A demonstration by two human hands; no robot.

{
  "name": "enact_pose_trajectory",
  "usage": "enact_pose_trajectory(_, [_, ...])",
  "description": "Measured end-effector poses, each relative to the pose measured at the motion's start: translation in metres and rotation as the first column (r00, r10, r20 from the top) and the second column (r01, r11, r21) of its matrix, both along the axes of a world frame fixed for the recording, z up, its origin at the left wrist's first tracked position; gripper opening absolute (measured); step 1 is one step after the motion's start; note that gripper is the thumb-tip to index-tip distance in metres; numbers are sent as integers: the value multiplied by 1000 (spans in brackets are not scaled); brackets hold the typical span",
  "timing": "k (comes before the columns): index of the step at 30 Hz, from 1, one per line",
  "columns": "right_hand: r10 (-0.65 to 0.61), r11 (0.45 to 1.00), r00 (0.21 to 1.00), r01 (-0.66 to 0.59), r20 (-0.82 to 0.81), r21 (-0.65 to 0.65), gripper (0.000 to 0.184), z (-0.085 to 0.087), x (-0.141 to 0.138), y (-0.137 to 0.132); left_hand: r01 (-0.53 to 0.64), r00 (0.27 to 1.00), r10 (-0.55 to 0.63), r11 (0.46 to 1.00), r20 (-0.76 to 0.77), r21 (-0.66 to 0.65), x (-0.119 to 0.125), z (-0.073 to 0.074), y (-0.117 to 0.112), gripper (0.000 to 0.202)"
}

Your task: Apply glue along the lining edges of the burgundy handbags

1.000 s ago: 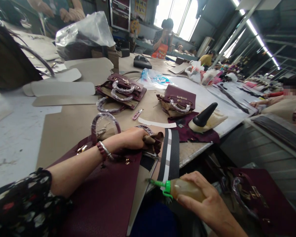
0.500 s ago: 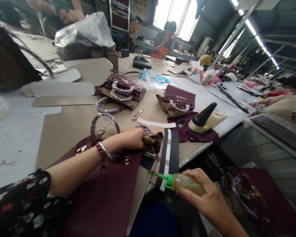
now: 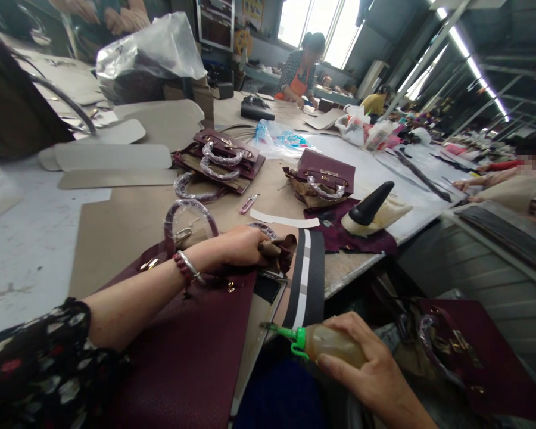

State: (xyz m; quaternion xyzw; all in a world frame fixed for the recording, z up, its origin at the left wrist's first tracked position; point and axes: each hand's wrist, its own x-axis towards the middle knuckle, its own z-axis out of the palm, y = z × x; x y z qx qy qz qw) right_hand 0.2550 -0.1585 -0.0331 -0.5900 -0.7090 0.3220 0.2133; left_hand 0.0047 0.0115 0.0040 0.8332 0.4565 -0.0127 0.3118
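Note:
A large burgundy handbag (image 3: pixel 192 351) lies on its side in front of me, its wrapped handle (image 3: pixel 192 205) standing up at the far end. My left hand (image 3: pixel 245 245) is closed on the bag's loose lining edge (image 3: pixel 279 253), folding it back at the opening; its fingertips are partly hidden. In my right hand (image 3: pixel 366 357) is a squeeze glue bottle (image 3: pixel 333 345) with a green cap and yellowish contents. The bottle's nozzle (image 3: pixel 272 328) points left, at the bag's open side edge. Beside that edge lies a dark strip (image 3: pixel 315 274) with a white band.
Smaller burgundy handbags (image 3: pixel 227 158) (image 3: pixel 326 173) sit farther back on the table. Pink thread snips (image 3: pixel 249 204), a pale curved strip (image 3: pixel 286 219) and a black cone-shaped tool (image 3: pixel 370 208) lie nearer. Another burgundy bag (image 3: pixel 486 345) is low at right. Co-workers (image 3: pixel 299 74) are across the table.
My right hand has brought the glue bottle slightly left and down, along the bag's side edge. My left hand keeps its hold. The co-worker across the table has lowered their hands.

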Motion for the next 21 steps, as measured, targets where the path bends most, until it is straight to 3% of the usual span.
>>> enact_pose_trajectory(4, [93, 991, 996, -94, -16, -92, 21, 1, 1, -7, -12, 1000, 13, 999, -21, 31, -2, 3, -4, 24])
enact_pose_trajectory(7, [146, 979, 989, -150, -38, -140, 24, 4, -4, -16, 4, 999, 4, 989, -53, 146, -7, 7, -9, 29])
enact_pose_trajectory(12, [22, 998, 999, -24, -46, -55, 22, 7, -13, -15, 115, 989, -74, 926, -126, 361, -16, 24, -15, 32])
enact_pose_trajectory(15, [-15, 1000, 999, 14, -34, -11, 22, 8, -17, -14, 128, 983, -66, 913, -168, 387, -19, 38, -19, 27])
enact_pose_trajectory(21, [96, 993, 995, -98, -33, -67, 22, 8, -20, -20, 113, 984, -45, 905, -171, 411, -22, 56, -24, 22])
